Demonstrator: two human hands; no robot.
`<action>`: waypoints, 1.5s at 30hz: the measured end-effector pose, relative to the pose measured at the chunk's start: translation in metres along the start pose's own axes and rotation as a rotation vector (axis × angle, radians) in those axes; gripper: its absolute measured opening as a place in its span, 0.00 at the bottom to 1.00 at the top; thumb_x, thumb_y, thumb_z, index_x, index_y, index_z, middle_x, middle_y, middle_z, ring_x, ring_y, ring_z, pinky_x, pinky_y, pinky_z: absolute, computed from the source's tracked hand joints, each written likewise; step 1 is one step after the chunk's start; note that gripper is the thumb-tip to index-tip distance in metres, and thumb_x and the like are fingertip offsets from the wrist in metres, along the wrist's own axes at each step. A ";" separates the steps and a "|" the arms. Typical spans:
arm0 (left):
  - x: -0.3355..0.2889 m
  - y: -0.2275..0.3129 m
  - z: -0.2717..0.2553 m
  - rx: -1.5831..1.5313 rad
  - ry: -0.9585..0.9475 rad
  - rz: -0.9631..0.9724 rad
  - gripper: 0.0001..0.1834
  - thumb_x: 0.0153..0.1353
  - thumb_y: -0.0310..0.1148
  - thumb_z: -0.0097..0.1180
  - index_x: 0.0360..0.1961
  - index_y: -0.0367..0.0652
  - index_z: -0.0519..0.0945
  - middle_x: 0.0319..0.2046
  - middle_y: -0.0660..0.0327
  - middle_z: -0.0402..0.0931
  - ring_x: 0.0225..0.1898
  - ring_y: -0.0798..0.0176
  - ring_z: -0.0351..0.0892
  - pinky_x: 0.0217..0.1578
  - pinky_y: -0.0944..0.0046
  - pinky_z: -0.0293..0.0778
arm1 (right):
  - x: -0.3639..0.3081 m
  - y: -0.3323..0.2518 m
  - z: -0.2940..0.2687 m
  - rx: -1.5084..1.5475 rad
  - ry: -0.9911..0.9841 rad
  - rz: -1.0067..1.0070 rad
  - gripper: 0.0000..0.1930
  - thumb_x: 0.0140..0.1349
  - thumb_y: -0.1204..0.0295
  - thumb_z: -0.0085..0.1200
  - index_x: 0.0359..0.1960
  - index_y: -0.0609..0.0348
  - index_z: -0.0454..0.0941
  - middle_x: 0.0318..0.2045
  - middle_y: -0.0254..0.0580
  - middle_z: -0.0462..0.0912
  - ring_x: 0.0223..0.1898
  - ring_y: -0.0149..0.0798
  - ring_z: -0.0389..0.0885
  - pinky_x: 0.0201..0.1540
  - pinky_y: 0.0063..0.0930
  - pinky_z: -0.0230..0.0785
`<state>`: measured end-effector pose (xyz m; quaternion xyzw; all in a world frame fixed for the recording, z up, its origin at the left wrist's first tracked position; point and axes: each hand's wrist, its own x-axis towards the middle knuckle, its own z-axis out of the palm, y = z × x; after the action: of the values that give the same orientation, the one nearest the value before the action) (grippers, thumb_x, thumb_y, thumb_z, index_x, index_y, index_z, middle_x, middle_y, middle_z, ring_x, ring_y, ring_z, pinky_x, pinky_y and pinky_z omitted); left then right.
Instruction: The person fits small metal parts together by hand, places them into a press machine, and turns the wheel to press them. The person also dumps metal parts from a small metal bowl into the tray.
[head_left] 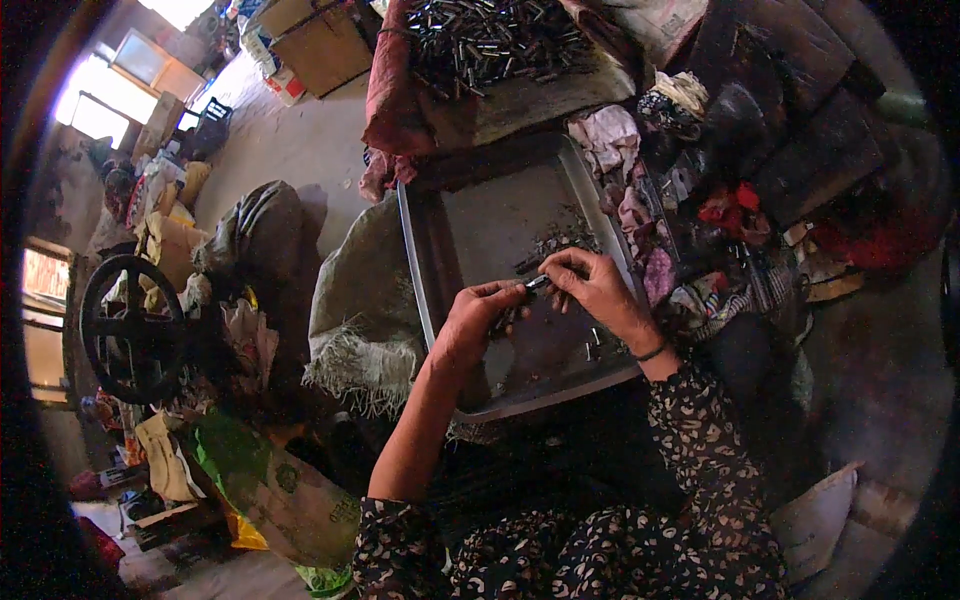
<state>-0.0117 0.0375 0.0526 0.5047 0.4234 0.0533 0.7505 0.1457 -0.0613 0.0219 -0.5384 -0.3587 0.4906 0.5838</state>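
Above a shallow metal tray (414,268), my two hands meet at a small shiny metal cylinder (537,283). My left hand (482,312) pinches its near left end between thumb and fingers. At the other end, the fingertips of my right hand (602,302) close on the piece. What the curled lower fingers may hold is hidden. Beyond my right hand, small dark metal parts (563,242) lie loose in the tray. A few small pin-like pieces (592,345) rest near its front right side.
A heap of small metal cylinders (490,45) lies on sacking behind the tray. Crumpled rags (655,235) crowd the right side. A frayed woven sack (365,310) hangs along the left. Farther left stands a black handwheel (132,328), with a green sack (235,450) below.
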 end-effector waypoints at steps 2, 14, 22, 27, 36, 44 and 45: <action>0.003 -0.003 -0.001 -0.015 0.009 0.033 0.13 0.54 0.34 0.53 0.36 0.35 0.76 0.21 0.63 0.75 0.19 0.74 0.68 0.20 0.74 0.63 | 0.002 0.003 0.000 0.011 -0.005 -0.010 0.11 0.59 0.67 0.48 0.36 0.63 0.73 0.23 0.34 0.74 0.21 0.25 0.73 0.23 0.18 0.65; 0.010 -0.017 -0.007 0.149 -0.101 0.210 0.15 0.52 0.36 0.56 0.38 0.37 0.76 0.24 0.66 0.74 0.24 0.75 0.69 0.25 0.73 0.65 | -0.002 0.012 0.008 -0.066 0.143 -0.081 0.12 0.56 0.65 0.52 0.31 0.63 0.76 0.30 0.36 0.79 0.35 0.31 0.75 0.40 0.22 0.66; -0.003 -0.012 0.003 0.076 -0.251 0.206 0.16 0.54 0.38 0.55 0.40 0.40 0.74 0.24 0.65 0.75 0.24 0.76 0.70 0.24 0.75 0.66 | -0.018 -0.003 0.013 0.065 0.065 -0.103 0.14 0.57 0.59 0.51 0.31 0.59 0.76 0.25 0.31 0.75 0.20 0.22 0.69 0.23 0.18 0.63; -0.009 -0.003 0.015 0.097 -0.200 0.244 0.15 0.54 0.38 0.55 0.38 0.38 0.74 0.23 0.66 0.74 0.21 0.75 0.69 0.21 0.74 0.65 | -0.029 -0.026 0.016 -0.061 0.140 -0.149 0.15 0.58 0.60 0.49 0.31 0.60 0.75 0.24 0.31 0.75 0.25 0.24 0.71 0.26 0.18 0.63; -0.007 0.019 0.048 0.367 -0.279 0.192 0.14 0.54 0.38 0.55 0.34 0.37 0.76 0.21 0.65 0.73 0.20 0.73 0.69 0.19 0.72 0.65 | -0.111 -0.100 -0.043 -0.770 0.883 -0.581 0.06 0.56 0.78 0.47 0.36 0.59 0.72 0.38 0.42 0.73 0.44 0.41 0.70 0.48 0.31 0.61; 0.023 0.028 0.087 0.454 -0.332 0.292 0.15 0.53 0.38 0.55 0.33 0.36 0.77 0.24 0.63 0.74 0.22 0.70 0.70 0.22 0.71 0.67 | -0.166 -0.167 -0.142 -1.144 1.564 -0.962 0.15 0.58 0.75 0.48 0.47 0.65 0.67 0.49 0.46 0.65 0.50 0.42 0.66 0.53 0.32 0.59; 0.023 0.035 0.095 0.476 -0.317 0.299 0.15 0.52 0.37 0.55 0.34 0.36 0.76 0.24 0.62 0.75 0.22 0.70 0.71 0.20 0.71 0.68 | -0.167 -0.173 -0.152 -1.159 1.572 -0.932 0.15 0.58 0.75 0.48 0.47 0.65 0.67 0.49 0.46 0.65 0.50 0.42 0.66 0.53 0.32 0.59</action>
<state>0.0807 -0.0014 0.0793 0.7246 0.2227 -0.0167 0.6520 0.2781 -0.2532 0.1849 -0.7072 -0.2307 -0.5066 0.4359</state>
